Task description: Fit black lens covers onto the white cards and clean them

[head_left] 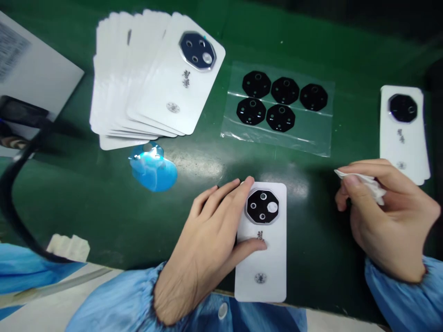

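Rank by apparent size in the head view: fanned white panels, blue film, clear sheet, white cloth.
1. Fanned white panels
2. Clear sheet
3. Blue film
4. White cloth (partly hidden)

White and black on a green table (311, 258)
The phone back (261, 263) is white, its camera patch (263, 206) black rimmed in silver — the stickers (285, 91) are black, the film (155, 174) bright blue, the tissue (374, 188) white, the sleeves (398, 295) streaky blue.

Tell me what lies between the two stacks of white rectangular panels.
In the head view, a clear plastic sheet bearing five black octagonal pieces lies between them.
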`<state>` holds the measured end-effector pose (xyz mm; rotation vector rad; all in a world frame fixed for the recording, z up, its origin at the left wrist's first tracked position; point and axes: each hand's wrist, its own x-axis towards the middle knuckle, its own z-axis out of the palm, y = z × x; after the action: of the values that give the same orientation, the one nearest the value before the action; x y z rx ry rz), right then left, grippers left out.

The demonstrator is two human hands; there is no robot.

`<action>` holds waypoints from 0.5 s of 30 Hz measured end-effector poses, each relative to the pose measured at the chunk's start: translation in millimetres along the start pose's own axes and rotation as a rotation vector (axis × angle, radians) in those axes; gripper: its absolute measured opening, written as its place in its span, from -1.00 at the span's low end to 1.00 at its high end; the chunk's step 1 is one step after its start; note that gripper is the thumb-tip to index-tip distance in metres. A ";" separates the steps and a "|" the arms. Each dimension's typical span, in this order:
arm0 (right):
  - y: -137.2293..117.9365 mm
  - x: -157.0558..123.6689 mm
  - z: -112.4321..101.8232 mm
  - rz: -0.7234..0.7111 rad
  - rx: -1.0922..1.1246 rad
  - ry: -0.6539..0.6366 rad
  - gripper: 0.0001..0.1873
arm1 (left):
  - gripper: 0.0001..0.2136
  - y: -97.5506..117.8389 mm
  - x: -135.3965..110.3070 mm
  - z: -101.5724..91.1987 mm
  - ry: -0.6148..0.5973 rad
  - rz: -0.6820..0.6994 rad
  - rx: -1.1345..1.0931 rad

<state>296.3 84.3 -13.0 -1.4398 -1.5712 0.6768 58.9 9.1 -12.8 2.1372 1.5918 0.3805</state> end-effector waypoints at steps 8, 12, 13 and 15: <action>4.8 -2.8 -8.4 -0.005 0.066 -0.062 -0.90 | -0.62 0.5 39.7 -40.7 0.141 -0.005 -0.203; -2.2 -8.5 -12.1 -0.092 0.013 -0.077 -0.83 | -0.55 -5.4 35.7 -39.4 0.016 0.030 -0.203; -4.4 -10.6 -12.2 -0.122 -0.009 -0.092 -0.81 | -0.50 -7.0 32.2 -35.4 -0.017 0.047 -0.189; -9.0 -15.9 -11.1 -0.204 -0.065 -0.142 -0.76 | -0.41 -9.9 25.1 -26.7 -0.063 0.094 -0.143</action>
<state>300.6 65.4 -3.9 -1.2779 -1.8364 0.6227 45.6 40.4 4.1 2.0984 1.3899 0.4397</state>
